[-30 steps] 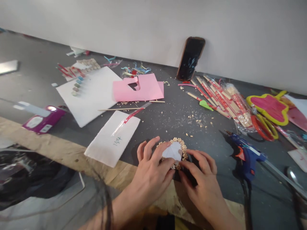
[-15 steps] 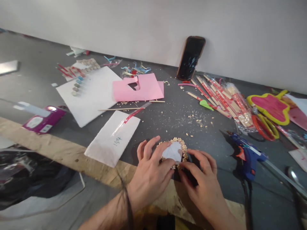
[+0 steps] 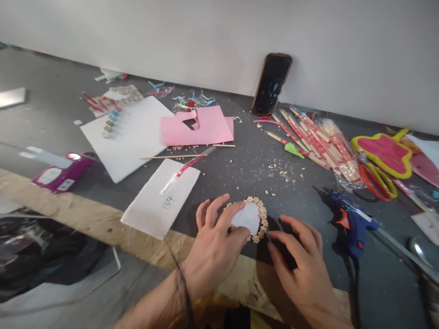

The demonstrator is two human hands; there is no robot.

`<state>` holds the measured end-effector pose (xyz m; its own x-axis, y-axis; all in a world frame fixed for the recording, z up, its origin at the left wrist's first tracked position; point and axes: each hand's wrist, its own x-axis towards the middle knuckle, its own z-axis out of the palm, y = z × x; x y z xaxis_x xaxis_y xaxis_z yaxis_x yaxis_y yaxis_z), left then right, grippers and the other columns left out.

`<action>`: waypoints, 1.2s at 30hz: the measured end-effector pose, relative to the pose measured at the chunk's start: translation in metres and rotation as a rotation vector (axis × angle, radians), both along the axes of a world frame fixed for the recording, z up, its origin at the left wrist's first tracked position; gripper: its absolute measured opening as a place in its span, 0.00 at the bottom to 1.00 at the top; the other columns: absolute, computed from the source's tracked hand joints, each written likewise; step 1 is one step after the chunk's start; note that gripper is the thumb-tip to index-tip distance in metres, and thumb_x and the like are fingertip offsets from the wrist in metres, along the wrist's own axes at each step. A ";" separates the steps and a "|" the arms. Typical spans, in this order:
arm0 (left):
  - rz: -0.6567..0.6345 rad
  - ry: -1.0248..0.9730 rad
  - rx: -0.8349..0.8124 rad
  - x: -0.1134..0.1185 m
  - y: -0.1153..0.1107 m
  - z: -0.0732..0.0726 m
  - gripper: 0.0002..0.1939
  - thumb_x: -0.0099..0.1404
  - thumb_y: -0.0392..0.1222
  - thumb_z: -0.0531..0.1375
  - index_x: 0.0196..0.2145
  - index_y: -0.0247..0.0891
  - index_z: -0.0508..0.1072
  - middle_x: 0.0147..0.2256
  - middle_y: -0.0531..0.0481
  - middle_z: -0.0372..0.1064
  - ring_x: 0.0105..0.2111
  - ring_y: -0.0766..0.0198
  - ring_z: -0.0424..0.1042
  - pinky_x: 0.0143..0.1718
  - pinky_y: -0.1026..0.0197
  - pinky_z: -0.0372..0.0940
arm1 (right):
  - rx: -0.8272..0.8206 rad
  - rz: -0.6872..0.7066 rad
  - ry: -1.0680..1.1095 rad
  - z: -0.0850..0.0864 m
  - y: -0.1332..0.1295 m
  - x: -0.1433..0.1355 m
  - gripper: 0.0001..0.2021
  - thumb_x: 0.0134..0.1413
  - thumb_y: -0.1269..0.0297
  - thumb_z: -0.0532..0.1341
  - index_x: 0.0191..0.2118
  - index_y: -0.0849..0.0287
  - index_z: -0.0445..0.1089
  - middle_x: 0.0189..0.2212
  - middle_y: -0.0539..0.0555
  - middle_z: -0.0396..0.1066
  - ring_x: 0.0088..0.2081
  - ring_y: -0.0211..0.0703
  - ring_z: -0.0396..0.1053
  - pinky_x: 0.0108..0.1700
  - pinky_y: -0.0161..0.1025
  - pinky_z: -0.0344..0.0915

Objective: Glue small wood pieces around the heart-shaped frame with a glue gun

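My left hand point(image 3: 216, 240) grips a small white paper piece point(image 3: 249, 219) edged with a ring of tiny pale wooden bits point(image 3: 262, 217). Thumb and index finger press on its left side and cover part of it. Just right of the ring is my right hand point(image 3: 300, 256), off the piece, its fingers parted and curved, with nothing visible between thumb and forefinger. Beyond my right hand a blue hot glue gun point(image 3: 353, 224) lies on the dark table, a glue stick point(image 3: 399, 251) sticking out of its back.
A white card marked 154 point(image 3: 161, 196), a pink sheet with a heart cut-out point(image 3: 202, 125) and a large white sheet point(image 3: 133, 141) lie left. Wrapped chopsticks point(image 3: 315, 137), scissors point(image 3: 379, 183) and a yellow-edged pink shape point(image 3: 384, 153) lie right. A phone point(image 3: 272, 84) leans on the wall.
My right hand has drawn away from the bit-covered rim, moving right, and its fingers have parted. The left hand keeps its hold on the piece.
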<state>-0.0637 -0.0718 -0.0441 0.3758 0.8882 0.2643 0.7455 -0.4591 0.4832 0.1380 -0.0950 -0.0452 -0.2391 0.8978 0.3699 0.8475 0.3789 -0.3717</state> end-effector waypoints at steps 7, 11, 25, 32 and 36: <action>0.008 0.010 0.016 0.004 0.000 -0.003 0.07 0.67 0.37 0.58 0.32 0.45 0.74 0.57 0.55 0.60 0.61 0.47 0.49 0.59 0.37 0.43 | 0.005 0.004 -0.001 -0.003 -0.002 0.001 0.07 0.57 0.68 0.59 0.42 0.56 0.68 0.52 0.59 0.62 0.52 0.53 0.58 0.49 0.54 0.63; -0.007 0.011 -0.010 -0.002 0.002 0.002 0.06 0.64 0.36 0.60 0.34 0.47 0.75 0.57 0.53 0.60 0.61 0.46 0.48 0.59 0.37 0.44 | -0.007 0.000 -0.002 -0.003 -0.002 0.002 0.08 0.57 0.68 0.59 0.43 0.56 0.68 0.52 0.59 0.62 0.52 0.53 0.58 0.49 0.54 0.64; 0.069 0.058 0.036 -0.023 0.007 0.001 0.08 0.63 0.37 0.61 0.41 0.45 0.74 0.57 0.45 0.60 0.60 0.42 0.52 0.55 0.36 0.51 | 0.021 -0.001 -0.008 0.002 -0.004 -0.012 0.11 0.57 0.68 0.60 0.47 0.56 0.67 0.52 0.59 0.61 0.53 0.54 0.58 0.51 0.54 0.63; 0.040 0.030 0.024 -0.020 0.009 -0.003 0.05 0.65 0.38 0.59 0.39 0.43 0.73 0.57 0.44 0.59 0.60 0.42 0.49 0.56 0.35 0.50 | -0.028 0.024 -0.066 0.000 0.005 -0.034 0.11 0.55 0.65 0.62 0.45 0.56 0.68 0.54 0.60 0.61 0.54 0.58 0.56 0.53 0.58 0.61; 0.038 0.019 0.016 -0.019 0.010 -0.004 0.04 0.66 0.38 0.59 0.37 0.43 0.73 0.57 0.45 0.58 0.60 0.42 0.49 0.56 0.34 0.49 | -0.052 0.017 -0.072 -0.003 0.006 -0.034 0.11 0.55 0.65 0.62 0.45 0.55 0.68 0.54 0.59 0.61 0.54 0.58 0.57 0.53 0.58 0.60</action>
